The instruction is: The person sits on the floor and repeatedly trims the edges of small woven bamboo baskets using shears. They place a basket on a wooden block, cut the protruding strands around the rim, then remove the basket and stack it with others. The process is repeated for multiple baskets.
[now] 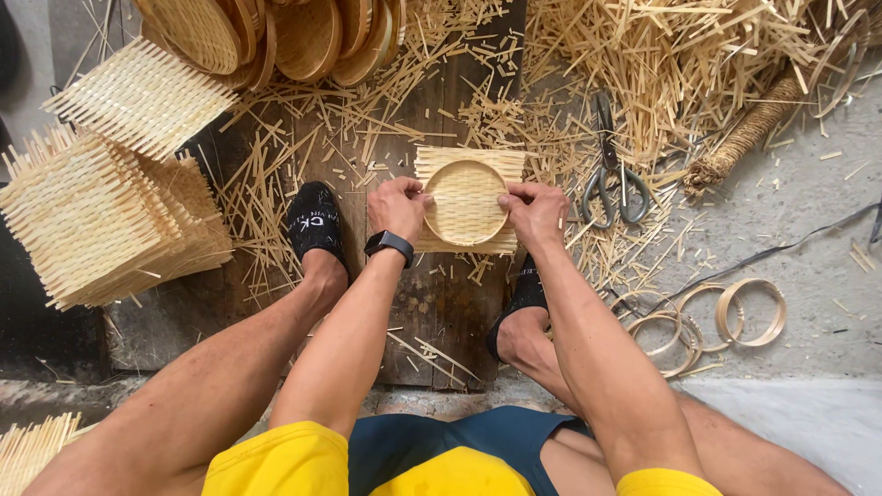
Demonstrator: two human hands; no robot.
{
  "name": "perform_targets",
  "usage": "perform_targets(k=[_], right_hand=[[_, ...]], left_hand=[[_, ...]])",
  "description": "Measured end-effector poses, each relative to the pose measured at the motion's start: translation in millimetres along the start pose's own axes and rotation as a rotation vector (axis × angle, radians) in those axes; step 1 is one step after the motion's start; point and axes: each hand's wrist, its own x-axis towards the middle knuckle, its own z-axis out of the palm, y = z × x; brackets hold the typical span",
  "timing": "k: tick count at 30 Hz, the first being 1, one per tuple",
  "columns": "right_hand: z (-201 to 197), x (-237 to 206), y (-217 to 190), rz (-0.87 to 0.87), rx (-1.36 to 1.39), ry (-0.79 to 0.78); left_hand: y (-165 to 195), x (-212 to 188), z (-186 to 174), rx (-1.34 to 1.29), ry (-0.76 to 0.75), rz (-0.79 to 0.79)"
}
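Both hands, left hand (397,208) and right hand (536,213), have a tight grip on a round ring (465,201) over a woven mat (469,162).

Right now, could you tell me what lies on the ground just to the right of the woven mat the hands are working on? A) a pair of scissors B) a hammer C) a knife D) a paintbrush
A: a pair of scissors lies among bamboo offcuts right of the woven mat.
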Motion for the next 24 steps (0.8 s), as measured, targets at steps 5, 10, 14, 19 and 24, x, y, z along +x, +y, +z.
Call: perform_targets(k=[5,10,14,19,24], right_hand=[[3,2,6,0.02,-0.035,0.005],[10,2,10,0.05,0.003,0.027],[12,7,14,0.008,0.068,0.004],[9,8,16,0.006,0.029,0.017],[7,7,16,0.058,0.122,-0.023]], left_hand=[[5,-2,1,-0.017,-0.008,-0.071],[-5,5,4,-0.037,-0.014,-0.059],[-13,14,3,-0.075,-0.05,-0.09],[-7,20,0,0.004,-0.073,-0.152],[-6,16,3,-0.017,-0.057,-0.155]])
